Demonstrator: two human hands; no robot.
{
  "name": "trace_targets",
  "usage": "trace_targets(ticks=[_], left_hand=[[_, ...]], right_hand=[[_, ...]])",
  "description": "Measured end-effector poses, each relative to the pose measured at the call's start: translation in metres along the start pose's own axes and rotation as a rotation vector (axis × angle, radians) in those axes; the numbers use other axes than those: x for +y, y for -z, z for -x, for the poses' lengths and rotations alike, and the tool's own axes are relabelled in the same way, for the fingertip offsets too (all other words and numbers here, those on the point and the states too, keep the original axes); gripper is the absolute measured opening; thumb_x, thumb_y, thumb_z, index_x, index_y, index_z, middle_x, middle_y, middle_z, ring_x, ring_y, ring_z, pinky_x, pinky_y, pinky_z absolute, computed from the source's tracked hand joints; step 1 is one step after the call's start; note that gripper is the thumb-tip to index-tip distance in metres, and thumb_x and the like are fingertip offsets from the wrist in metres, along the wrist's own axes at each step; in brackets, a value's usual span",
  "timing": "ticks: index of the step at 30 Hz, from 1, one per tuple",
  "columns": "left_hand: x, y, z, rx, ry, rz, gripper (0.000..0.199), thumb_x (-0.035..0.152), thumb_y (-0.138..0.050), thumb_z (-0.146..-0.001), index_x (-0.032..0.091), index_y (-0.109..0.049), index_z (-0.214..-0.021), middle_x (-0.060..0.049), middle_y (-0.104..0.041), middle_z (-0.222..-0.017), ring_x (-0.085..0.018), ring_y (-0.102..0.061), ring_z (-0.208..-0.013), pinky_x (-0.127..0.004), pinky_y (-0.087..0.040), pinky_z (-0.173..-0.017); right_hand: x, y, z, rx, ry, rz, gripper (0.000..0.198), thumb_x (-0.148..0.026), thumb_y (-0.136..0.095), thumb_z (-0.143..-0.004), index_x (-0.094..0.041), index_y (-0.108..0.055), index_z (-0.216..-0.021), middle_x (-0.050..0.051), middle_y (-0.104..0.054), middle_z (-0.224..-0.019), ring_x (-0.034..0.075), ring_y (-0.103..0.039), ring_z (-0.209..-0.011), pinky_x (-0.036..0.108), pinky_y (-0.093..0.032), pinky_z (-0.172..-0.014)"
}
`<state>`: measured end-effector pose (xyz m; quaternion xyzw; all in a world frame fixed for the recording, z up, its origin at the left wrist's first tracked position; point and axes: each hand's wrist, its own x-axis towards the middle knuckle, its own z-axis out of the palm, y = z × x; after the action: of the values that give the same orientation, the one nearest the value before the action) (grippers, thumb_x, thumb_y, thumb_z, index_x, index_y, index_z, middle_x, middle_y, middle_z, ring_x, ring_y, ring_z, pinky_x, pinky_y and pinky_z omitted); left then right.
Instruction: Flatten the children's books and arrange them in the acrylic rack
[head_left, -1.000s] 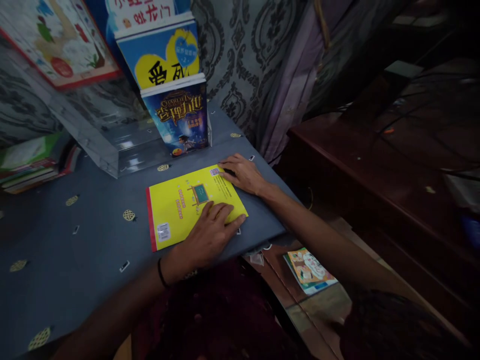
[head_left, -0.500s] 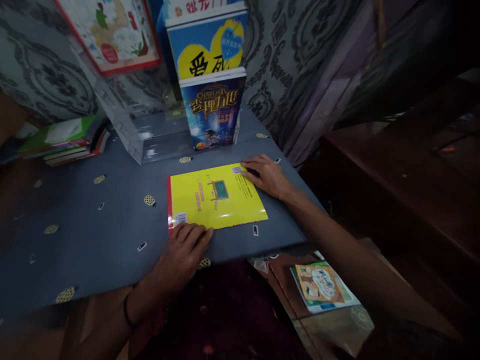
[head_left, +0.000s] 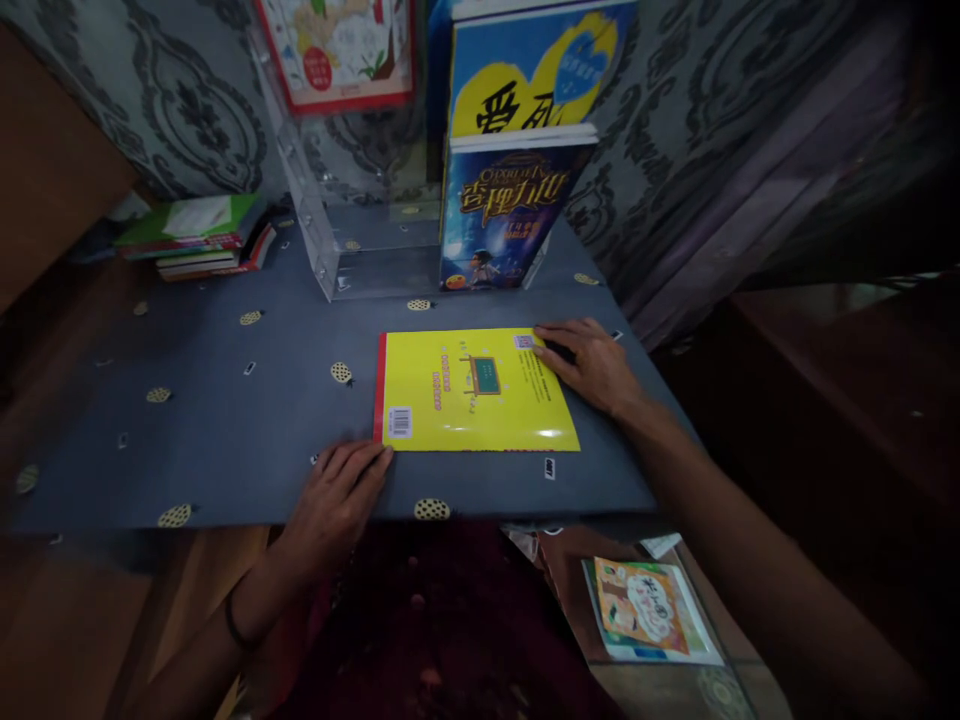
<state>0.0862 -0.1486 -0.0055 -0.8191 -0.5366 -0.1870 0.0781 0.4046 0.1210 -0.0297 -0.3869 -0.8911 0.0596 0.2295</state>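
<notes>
A yellow book (head_left: 420, 375) with a red spine strip lies flat on the dark grey tablecloth. Its cover carries a small green chalkboard picture, pink lettering and a barcode. My left hand (head_left: 337, 505) rests on the table at the book's near left corner, fingers outstretched, their tips touching that corner. At the far right corner lies my right hand (head_left: 592, 370), open, with its fingertips on the cover beside a small QR code. Neither hand grips anything.
A clear acrylic rack (head_left: 315, 235) stands behind, holding a dark blue book (head_left: 510, 215), a blue-and-yellow book (head_left: 517, 75) and a red-bordered book (head_left: 345, 50). Stacked books (head_left: 199, 230) sit back left. Below the table's right edge lies an orange booklet (head_left: 637, 605).
My left hand has slid left along the book's near edge to its corner, uncovering the barcode. My right hand stays at the far right corner. The camera view has shifted.
</notes>
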Motion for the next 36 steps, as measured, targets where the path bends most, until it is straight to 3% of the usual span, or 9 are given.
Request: trace_targets(ticks=[4, 7, 10, 13, 15, 20, 24, 31, 36], left_hand=[[0.006, -0.003, 0.001, 0.040, 0.052, -0.016, 0.039, 0.008, -0.047, -0.099, 0.012, -0.055, -0.137, -0.014, -0.068, -0.119, -0.025, -0.060, -0.111, -0.044, -0.047, -0.100], [0.010, -0.004, 0.000, 0.070, 0.079, -0.009, 0.040, 0.008, -0.047, -0.098, 0.013, -0.056, -0.136, -0.013, -0.069, -0.118, -0.024, -0.061, -0.111, -0.043, -0.047, -0.101], [0.013, -0.007, -0.001, 0.110, 0.097, 0.004, 0.036, 0.008, -0.047, -0.098, 0.012, -0.057, -0.133, -0.012, -0.070, -0.115, -0.024, -0.061, -0.110, -0.044, -0.048, -0.100], [0.014, -0.009, -0.001, 0.118, 0.127, -0.016, 0.030, 0.009, -0.044, -0.099, 0.011, -0.062, -0.123, -0.012, -0.071, -0.113, -0.025, -0.061, -0.107, -0.045, -0.048, -0.099], [0.015, -0.010, -0.001, 0.120, 0.143, -0.020, 0.030, 0.009, -0.041, -0.100, 0.012, -0.064, -0.118, -0.012, -0.071, -0.112, -0.025, -0.061, -0.105, -0.044, -0.048, -0.098], [0.016, -0.010, -0.003, 0.151, 0.159, 0.020, 0.030, 0.010, -0.046, -0.099, 0.012, -0.063, -0.124, -0.011, -0.072, -0.110, -0.024, -0.062, -0.106, -0.042, -0.048, -0.097], [0.016, -0.011, -0.005, 0.193, 0.168, 0.044, 0.028, 0.008, -0.049, -0.097, 0.014, -0.065, -0.119, -0.009, -0.073, -0.104, -0.022, -0.064, -0.102, -0.041, -0.050, -0.096], [0.017, -0.007, -0.008, 0.155, 0.190, 0.057, 0.030, 0.008, -0.050, -0.098, 0.015, -0.063, -0.125, -0.009, -0.074, -0.106, -0.022, -0.065, -0.103, -0.040, -0.053, -0.090], [0.020, -0.001, -0.010, 0.112, 0.232, 0.131, 0.032, 0.009, -0.052, -0.097, 0.016, -0.062, -0.126, -0.010, -0.073, -0.108, -0.022, -0.064, -0.103, -0.039, -0.054, -0.089]], right_hand=[[-0.015, 0.005, -0.004, 0.013, 0.014, 0.061, 0.038, -0.043, -0.048, -0.099, -0.020, -0.072, -0.118, 0.014, -0.071, -0.125, 0.036, -0.062, -0.113, 0.058, -0.052, -0.092], [-0.063, 0.011, -0.006, -0.005, 0.164, -0.064, 0.037, -0.038, -0.047, -0.101, -0.019, -0.070, -0.123, 0.015, -0.068, -0.130, 0.034, -0.060, -0.122, 0.059, -0.049, -0.100], [-0.131, 0.011, -0.003, -0.226, 0.422, -0.358, 0.041, -0.038, -0.041, -0.106, -0.025, -0.058, -0.140, 0.008, -0.068, -0.134, 0.024, -0.057, -0.130, 0.050, -0.047, -0.110], [-0.182, 0.003, 0.001, -0.461, 0.514, -0.464, 0.054, -0.047, -0.047, -0.103, -0.026, -0.042, -0.153, 0.008, -0.059, -0.147, 0.022, -0.051, -0.138, 0.047, -0.041, -0.117], [-0.196, -0.004, 0.001, -0.538, 0.537, -0.477, 0.061, -0.049, -0.048, -0.102, -0.023, -0.036, -0.156, 0.010, -0.054, -0.151, 0.022, -0.045, -0.143, 0.047, -0.035, -0.122], [-0.188, -0.016, -0.012, -0.578, 0.550, -0.442, 0.058, -0.047, -0.044, -0.105, -0.019, -0.038, -0.155, 0.012, -0.054, -0.152, 0.020, -0.046, -0.143, 0.045, -0.029, -0.125], [-0.171, -0.032, -0.035, -0.581, 0.594, -0.418, 0.052, -0.045, -0.042, -0.106, -0.025, -0.041, -0.153, 0.007, -0.052, -0.154, 0.019, -0.045, -0.145, 0.046, -0.026, -0.126], [-0.134, -0.063, -0.105, -0.480, 0.545, -0.379, 0.046, -0.041, -0.042, -0.105, -0.032, -0.046, -0.150, 0.002, -0.048, -0.156, 0.023, -0.043, -0.146, 0.052, -0.027, -0.126], [-0.124, -0.076, -0.121, -0.412, 0.602, -0.385, 0.048, -0.044, -0.037, -0.106, -0.025, -0.050, -0.148, 0.007, -0.050, -0.155, 0.025, -0.041, -0.147, 0.053, -0.029, -0.124]])
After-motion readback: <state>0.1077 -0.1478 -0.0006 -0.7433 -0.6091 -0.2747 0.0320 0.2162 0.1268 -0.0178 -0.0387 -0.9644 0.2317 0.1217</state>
